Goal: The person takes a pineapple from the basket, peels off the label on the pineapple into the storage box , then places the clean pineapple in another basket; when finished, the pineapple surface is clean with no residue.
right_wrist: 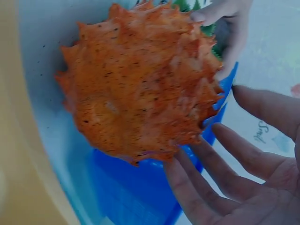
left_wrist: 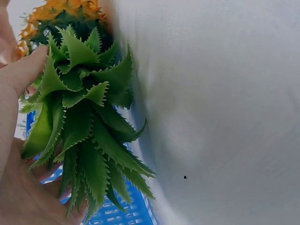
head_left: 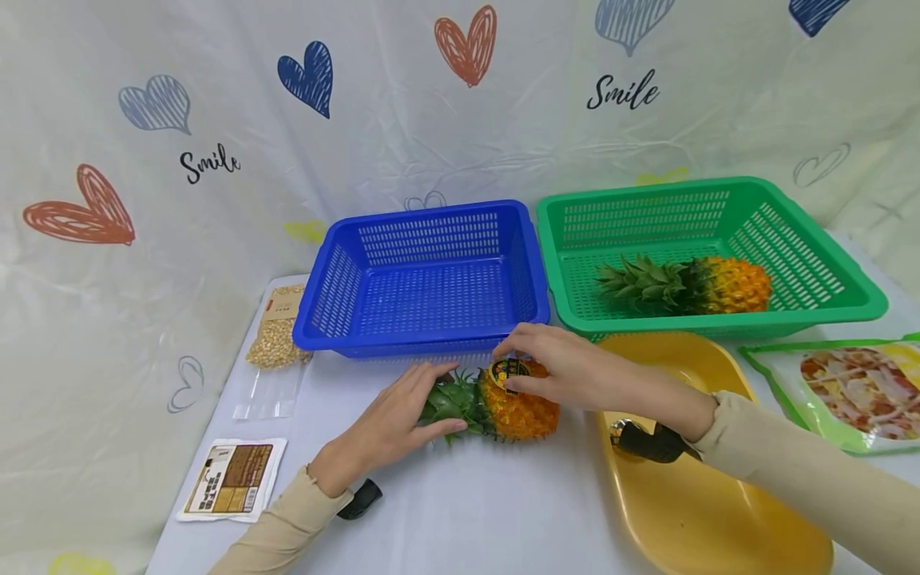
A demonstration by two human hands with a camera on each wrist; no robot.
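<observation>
A small orange pineapple (head_left: 528,411) with a green crown (head_left: 454,406) lies on its side on the white table, in front of the blue basket (head_left: 431,303). On its upper side is a black round sticker (head_left: 501,372). My left hand (head_left: 388,419) is at the crown, its thumb extended along the near side and its fingers spread behind the leaves (left_wrist: 77,112). Around the fruit's right end is my right hand (head_left: 557,363), thumb by the sticker. In the right wrist view its fingers (right_wrist: 225,173) are fairly straight beside the spiny fruit (right_wrist: 140,89), and the thumb stands apart.
Another pineapple (head_left: 733,285) lies in the green basket (head_left: 779,323). Under my right forearm is a yellow basin (head_left: 719,519). A green-edged food bag (head_left: 855,383) lies at the right. At the left are a bag of grains (head_left: 275,339) and a flat white packet (head_left: 233,479).
</observation>
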